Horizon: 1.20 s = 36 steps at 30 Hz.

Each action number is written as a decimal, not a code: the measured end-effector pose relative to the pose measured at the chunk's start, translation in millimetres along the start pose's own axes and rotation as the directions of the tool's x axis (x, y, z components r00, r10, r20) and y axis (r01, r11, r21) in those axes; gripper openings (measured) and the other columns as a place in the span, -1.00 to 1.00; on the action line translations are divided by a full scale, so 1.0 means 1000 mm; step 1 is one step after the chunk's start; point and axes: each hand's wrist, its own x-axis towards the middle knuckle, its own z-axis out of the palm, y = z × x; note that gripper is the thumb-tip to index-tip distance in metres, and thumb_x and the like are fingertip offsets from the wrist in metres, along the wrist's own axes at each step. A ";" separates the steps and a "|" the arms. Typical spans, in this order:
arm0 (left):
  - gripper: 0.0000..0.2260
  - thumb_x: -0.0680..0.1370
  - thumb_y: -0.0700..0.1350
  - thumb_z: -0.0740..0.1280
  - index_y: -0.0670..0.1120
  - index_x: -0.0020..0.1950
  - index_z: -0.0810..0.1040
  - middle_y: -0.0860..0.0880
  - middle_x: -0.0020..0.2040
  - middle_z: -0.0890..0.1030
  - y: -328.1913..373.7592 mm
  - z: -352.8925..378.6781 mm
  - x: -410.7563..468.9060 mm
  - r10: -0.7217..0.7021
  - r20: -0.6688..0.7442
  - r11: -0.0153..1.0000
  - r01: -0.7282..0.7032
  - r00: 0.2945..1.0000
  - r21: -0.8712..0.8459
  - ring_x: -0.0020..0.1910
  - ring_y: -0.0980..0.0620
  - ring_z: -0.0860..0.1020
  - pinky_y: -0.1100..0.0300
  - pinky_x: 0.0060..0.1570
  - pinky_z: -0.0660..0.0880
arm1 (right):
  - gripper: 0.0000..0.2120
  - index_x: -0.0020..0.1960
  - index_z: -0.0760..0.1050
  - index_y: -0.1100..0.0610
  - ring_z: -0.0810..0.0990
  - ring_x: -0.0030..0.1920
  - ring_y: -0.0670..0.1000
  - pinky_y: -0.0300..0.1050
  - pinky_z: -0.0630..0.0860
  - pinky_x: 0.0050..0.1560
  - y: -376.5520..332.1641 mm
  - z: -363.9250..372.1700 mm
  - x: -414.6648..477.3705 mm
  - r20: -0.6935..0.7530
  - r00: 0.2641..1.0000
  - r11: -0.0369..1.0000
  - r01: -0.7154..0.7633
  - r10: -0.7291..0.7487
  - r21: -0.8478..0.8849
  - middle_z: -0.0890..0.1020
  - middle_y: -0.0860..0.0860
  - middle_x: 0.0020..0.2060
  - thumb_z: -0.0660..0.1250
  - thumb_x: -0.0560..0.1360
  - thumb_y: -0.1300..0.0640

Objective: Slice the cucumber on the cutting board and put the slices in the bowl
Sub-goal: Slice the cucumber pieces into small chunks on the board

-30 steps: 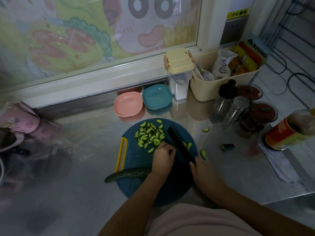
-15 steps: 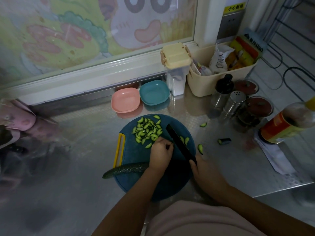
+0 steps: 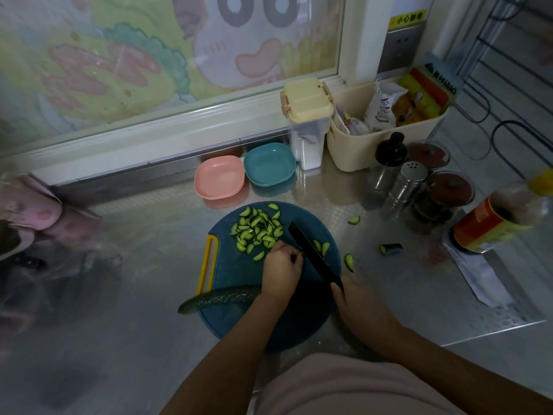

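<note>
A round blue cutting board with a yellow handle lies on the steel counter. A pile of green cucumber slices sits at its far side. My left hand has its fingers curled over a cucumber piece, mostly hidden, beside the blade. My right hand grips the handle of a black knife, whose blade lies just right of my left fingers. A long dark cucumber piece lies across the board's near left edge. A pink bowl and a teal bowl stand behind the board.
Stray slices and a cucumber end lie on the counter right of the board. Shakers, jars, a bottle, a lidded container and a beige bin crowd the right back. A pink object is at the left.
The knife and both hands keep almost the same places on the board. The view has shifted slightly. The slices and bowls have not moved.
</note>
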 end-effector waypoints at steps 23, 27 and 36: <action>-0.90 0.47 -0.30 0.38 -0.28 -0.25 0.59 -0.15 -0.16 0.55 0.000 0.002 0.001 0.013 0.028 1.000 -0.014 1.000 0.028 -0.27 -0.05 0.53 0.25 -0.22 0.41 | -0.74 0.13 0.38 0.16 0.33 -0.42 -0.17 -0.30 0.23 -0.45 -0.004 0.001 0.002 -0.028 0.998 0.996 -0.052 0.050 -0.070 0.54 0.04 -0.22 0.02 0.64 0.02; -0.95 0.48 -0.28 0.36 -0.27 -0.12 0.60 -0.14 -0.06 0.55 0.001 0.000 0.002 0.020 0.034 1.000 -0.020 0.999 0.009 -0.18 -0.04 0.54 0.15 -0.07 0.49 | -0.76 0.03 0.38 0.16 0.42 -0.32 -0.03 -0.20 0.24 -0.38 -0.007 -0.006 0.001 0.002 0.998 0.998 -0.057 0.057 0.033 0.49 0.00 -0.30 0.02 0.64 0.03; -0.74 0.45 -0.12 0.41 -0.17 0.10 0.57 -0.11 0.04 0.56 0.004 0.007 0.004 0.265 0.041 0.951 -0.268 0.964 0.155 0.06 -0.09 0.46 0.08 0.07 0.44 | -0.76 -0.11 0.36 0.16 0.43 -0.39 -0.02 -0.14 0.26 -0.44 -0.009 -0.048 0.027 -0.100 0.992 0.993 -0.065 0.075 0.094 0.42 -0.02 -0.42 0.11 0.60 0.00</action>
